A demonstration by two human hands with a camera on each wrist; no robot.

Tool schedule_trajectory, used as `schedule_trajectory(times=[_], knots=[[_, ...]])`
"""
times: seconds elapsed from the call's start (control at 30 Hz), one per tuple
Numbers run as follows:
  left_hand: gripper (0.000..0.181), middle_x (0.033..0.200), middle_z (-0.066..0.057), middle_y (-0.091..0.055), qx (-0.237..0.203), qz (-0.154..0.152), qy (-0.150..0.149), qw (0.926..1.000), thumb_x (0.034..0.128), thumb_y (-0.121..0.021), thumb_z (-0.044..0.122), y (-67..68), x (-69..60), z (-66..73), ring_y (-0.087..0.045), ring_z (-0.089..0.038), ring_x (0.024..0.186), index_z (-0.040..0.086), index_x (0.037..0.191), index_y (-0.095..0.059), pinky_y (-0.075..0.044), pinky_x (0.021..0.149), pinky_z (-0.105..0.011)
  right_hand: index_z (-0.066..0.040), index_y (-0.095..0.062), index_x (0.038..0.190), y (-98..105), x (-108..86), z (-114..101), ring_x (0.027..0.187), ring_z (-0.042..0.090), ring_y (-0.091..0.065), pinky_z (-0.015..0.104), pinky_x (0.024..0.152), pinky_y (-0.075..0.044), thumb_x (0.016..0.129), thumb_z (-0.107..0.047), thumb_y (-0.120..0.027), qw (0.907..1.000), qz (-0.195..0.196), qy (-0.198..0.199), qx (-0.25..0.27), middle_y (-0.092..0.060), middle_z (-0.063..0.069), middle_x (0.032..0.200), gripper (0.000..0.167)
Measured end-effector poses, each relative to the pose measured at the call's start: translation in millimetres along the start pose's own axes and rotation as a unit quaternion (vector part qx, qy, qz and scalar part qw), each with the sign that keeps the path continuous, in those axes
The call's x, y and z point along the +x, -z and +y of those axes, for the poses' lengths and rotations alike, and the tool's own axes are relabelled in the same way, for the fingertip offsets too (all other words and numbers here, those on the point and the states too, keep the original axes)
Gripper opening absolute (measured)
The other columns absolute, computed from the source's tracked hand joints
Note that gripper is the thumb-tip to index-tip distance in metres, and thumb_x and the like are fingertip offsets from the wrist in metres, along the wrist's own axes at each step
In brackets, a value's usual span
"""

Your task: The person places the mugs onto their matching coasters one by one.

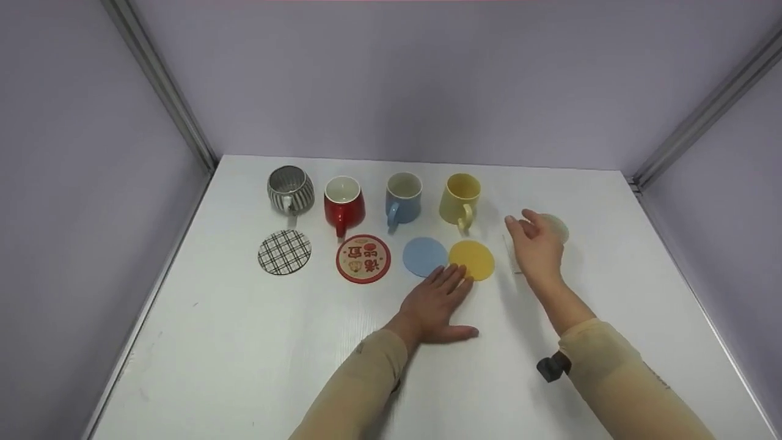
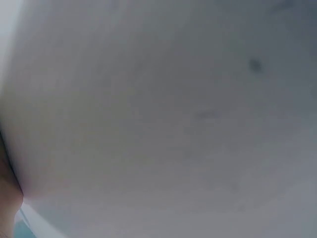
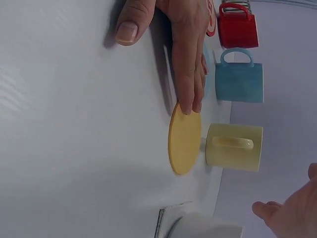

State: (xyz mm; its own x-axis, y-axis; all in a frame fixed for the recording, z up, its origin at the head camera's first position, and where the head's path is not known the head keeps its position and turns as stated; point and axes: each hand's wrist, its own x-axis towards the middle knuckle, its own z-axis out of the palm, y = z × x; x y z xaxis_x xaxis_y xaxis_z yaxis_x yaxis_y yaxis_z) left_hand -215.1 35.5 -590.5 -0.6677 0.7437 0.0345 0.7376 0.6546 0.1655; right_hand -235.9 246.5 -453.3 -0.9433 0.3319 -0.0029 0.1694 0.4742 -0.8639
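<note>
My left hand (image 1: 435,308) lies palm down on the white table, thumb spread to the side. Its fingertips rest on the near edge of the yellow round coaster (image 1: 473,260), beside the blue round coaster (image 1: 424,256). My right hand (image 1: 539,250) is raised at the right, thumb and fingers apart, holding nothing visible. It partly hides a pale cup (image 1: 557,226) and a white square coaster (image 1: 512,255); the right wrist view shows that white cup (image 3: 205,227) standing by the coaster's edge (image 3: 161,223). Behind the yellow coaster stands a yellow mug (image 1: 458,201).
Left of the yellow mug stand a blue mug (image 1: 403,198), a red mug (image 1: 344,205) and a grey striped mug (image 1: 291,190). A red patterned coaster (image 1: 363,259) and a black-and-white checked coaster (image 1: 285,252) lie in front. Pale walls (image 1: 415,79) enclose the table. The left wrist view is mostly blurred surface.
</note>
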Motion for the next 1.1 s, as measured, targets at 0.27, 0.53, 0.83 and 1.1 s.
schedule_trajectory(times=[0.27, 0.53, 0.83, 1.1], knots=[[0.106, 0.179, -0.003, -0.005, -0.009, 0.004, 0.008, 0.9999, 0.0938, -0.028, 0.090, 0.6, 0.4, -0.5, 0.001, -0.017, 0.163, 0.019, 0.172, -0.014, 0.001, 0.130, -0.035, -0.002, -0.054, 0.152, -31, 18.7, -5, 0.137, 0.034, -0.059, 0.044, 0.113, -0.049, 0.106, -0.041, -0.066, 0.9999, -0.010, -0.004, 0.003, -0.062, 0.025, 0.146, 0.061], [0.107, 0.178, -0.005, -0.008, 0.008, 0.003, 0.009, 0.9999, 0.0943, -0.030, 0.089, 4.1, -1.6, 1.2, -0.003, -0.020, 0.163, 0.016, 0.172, -0.016, -0.002, 0.130, -0.036, -0.002, -0.052, 0.153, -44, 29.5, -1, 0.138, 0.036, -0.058, 0.046, 0.113, -0.049, 0.106, -0.043, -0.063, 0.9988, -0.039, -0.022, -0.018, -0.060, 0.024, 0.148, 0.064], [0.108, 0.178, -0.004, -0.009, 0.002, 0.001, 0.012, 0.9999, 0.0934, -0.028, 0.090, 5.2, 1.8, 2.2, -0.002, -0.018, 0.163, 0.017, 0.172, -0.016, -0.002, 0.131, -0.036, -0.001, -0.055, 0.151, -51, 41.2, 2, 0.137, 0.038, -0.059, 0.048, 0.114, -0.048, 0.105, -0.043, -0.064, 0.9976, -0.051, -0.034, -0.033, -0.060, 0.026, 0.147, 0.063], [0.109, 0.178, -0.003, -0.006, -0.008, -0.008, 0.017, 0.9998, 0.0931, -0.027, 0.091, 4.1, 0.3, 1.3, 0.000, -0.017, 0.163, 0.017, 0.172, -0.015, -0.001, 0.130, -0.035, 0.000, -0.053, 0.152, -58, 47.3, 2, 0.141, 0.038, -0.055, 0.048, 0.118, -0.043, 0.106, -0.045, -0.061, 0.9943, -0.076, -0.057, -0.049, -0.058, 0.023, 0.150, 0.065]])
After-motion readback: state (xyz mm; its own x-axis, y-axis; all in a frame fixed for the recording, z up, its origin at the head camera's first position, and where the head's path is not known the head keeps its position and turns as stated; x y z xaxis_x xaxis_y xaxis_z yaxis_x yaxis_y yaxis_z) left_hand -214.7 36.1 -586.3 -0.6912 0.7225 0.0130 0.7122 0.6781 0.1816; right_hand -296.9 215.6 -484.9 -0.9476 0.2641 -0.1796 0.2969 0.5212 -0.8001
